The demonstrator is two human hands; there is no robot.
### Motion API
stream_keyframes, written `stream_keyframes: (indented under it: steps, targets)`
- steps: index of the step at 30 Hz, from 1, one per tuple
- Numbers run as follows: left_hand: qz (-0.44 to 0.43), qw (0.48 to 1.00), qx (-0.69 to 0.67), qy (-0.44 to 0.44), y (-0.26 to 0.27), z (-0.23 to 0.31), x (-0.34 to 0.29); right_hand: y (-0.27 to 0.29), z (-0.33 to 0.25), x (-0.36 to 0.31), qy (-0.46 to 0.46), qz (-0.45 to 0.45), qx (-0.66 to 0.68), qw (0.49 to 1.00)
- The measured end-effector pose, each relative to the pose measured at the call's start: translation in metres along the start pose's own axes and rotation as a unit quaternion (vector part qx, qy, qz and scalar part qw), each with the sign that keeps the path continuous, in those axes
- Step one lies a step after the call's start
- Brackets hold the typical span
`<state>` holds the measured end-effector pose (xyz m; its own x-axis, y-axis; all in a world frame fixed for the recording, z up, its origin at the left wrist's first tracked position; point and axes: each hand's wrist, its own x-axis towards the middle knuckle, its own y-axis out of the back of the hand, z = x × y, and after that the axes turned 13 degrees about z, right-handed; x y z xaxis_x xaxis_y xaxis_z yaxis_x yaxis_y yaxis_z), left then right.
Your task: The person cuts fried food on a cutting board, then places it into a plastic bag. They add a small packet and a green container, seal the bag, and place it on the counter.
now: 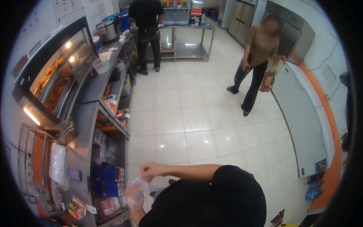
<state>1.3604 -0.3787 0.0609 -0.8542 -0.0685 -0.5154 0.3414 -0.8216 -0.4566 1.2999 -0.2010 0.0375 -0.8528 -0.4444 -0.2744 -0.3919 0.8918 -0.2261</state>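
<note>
A thin see-through plastic bag is between my hands, low in the view and just right of the steel counter. My left hand is closed around the lower part of the bag, its fingers seen partly through the film. Above it, my right hand is bent at the wrist, with fingertips pinched together at the bag's top edge. What the bag contains, if anything, I cannot make out. My right forearm reaches across from a black sleeve.
Left of me, a steel counter carries a lit food warmer, a phone and a roll of plastic bags. Packages fill its shelves. Ahead, one person stands at the counter; another holds a shopping bag near a chest freezer.
</note>
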Motion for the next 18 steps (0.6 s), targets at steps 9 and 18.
stream_keyframes:
  steps: [9,18]
  targets:
    - [0.371,0.687,0.49,-0.389,0.088,-0.006,0.004,0.03,-0.005,0.054,-0.122,0.156,0.409,0.891]
    - [0.205,0.573,0.578,-0.544,0.007,0.006,-0.012,-0.048,-0.015,0.041,0.314,-0.056,-0.249,0.915]
